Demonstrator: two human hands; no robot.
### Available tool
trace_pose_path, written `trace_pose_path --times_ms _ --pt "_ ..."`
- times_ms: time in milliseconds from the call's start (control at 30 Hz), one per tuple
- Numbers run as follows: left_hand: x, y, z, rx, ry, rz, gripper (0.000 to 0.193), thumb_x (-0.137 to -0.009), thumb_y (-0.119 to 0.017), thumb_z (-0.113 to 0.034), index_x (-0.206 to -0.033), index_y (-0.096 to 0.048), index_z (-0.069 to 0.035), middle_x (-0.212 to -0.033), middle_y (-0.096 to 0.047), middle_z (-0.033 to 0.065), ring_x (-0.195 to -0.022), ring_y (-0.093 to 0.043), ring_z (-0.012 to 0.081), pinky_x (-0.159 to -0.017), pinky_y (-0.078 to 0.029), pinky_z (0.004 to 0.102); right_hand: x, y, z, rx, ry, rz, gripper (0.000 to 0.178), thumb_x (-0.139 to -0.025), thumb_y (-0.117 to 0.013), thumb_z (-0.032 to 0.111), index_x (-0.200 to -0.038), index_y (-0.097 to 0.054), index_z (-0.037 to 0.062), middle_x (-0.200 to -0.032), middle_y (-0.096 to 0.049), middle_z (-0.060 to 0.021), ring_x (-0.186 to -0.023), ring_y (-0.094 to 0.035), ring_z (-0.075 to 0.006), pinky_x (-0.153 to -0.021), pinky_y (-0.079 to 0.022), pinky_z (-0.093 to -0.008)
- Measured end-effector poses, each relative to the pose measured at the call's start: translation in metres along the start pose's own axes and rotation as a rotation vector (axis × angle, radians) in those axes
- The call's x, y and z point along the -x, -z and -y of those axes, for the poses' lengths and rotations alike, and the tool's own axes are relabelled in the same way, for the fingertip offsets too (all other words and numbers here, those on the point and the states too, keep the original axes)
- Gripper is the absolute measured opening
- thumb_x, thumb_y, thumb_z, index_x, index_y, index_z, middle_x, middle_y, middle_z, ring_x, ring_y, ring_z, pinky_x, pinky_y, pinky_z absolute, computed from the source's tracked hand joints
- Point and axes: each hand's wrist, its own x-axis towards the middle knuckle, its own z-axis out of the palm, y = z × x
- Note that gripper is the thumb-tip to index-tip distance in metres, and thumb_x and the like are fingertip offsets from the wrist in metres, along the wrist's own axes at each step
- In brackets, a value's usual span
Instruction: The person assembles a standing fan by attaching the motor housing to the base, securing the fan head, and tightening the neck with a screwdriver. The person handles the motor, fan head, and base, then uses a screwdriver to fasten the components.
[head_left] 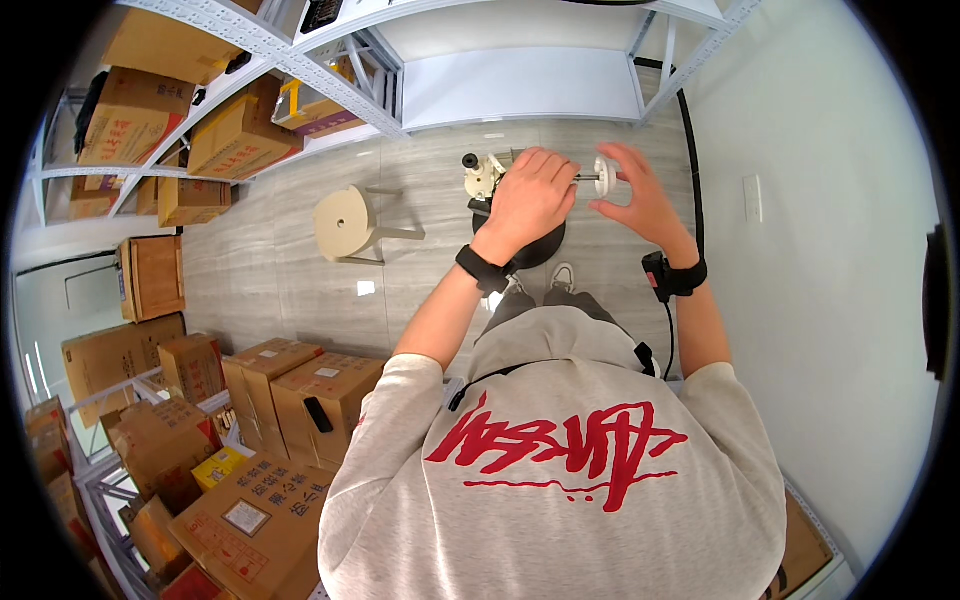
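A cream-coloured machine head with a black knob on top stands before me over a round black base; it resembles a stand fan without blades. My left hand is wrapped over its body, hiding most of it. A thin metal shaft points right out of it and carries a white round piece. Around that piece, my right hand has its thumb and fingers spread, apart from it as far as I can see. Black straps with small devices circle both wrists.
A beige stool stands on the floor to the left. White shelving runs along the far side. Cardboard boxes crowd the near left, and more fill the left racks. A white wall bounds the right side.
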Motion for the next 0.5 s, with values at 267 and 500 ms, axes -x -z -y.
trace_pose_path --times_ms 267,500 --pt "-0.001 -0.003 -0.001 -0.013 0.002 -0.016 0.026 -0.079 -0.072 -0.01 -0.104 -0.068 -0.005 -0.102 -0.067 0.0089 -0.101 -0.062 0.0285 -0.095 -0.048 0.0412 0.003 -0.01 -0.003 -0.137 -0.152 0.029 0.076 -0.077 -0.083 0.021 -0.143 -0.047 0.0121 -0.139 -0.052 -0.0128 -0.128 -0.051 -0.0316 -0.103 -0.045 -0.0407" --pt "-0.002 0.0 -0.003 -0.014 0.002 -0.013 0.028 -0.079 -0.072 -0.01 -0.105 -0.067 -0.004 -0.102 -0.066 0.0092 -0.101 -0.062 0.0287 -0.094 -0.048 0.0408 -0.001 -0.002 0.002 0.048 0.017 0.001 0.08 -0.078 -0.083 0.02 -0.147 -0.044 0.0109 -0.139 -0.052 -0.0137 -0.128 -0.051 -0.0314 -0.105 -0.044 -0.0405"
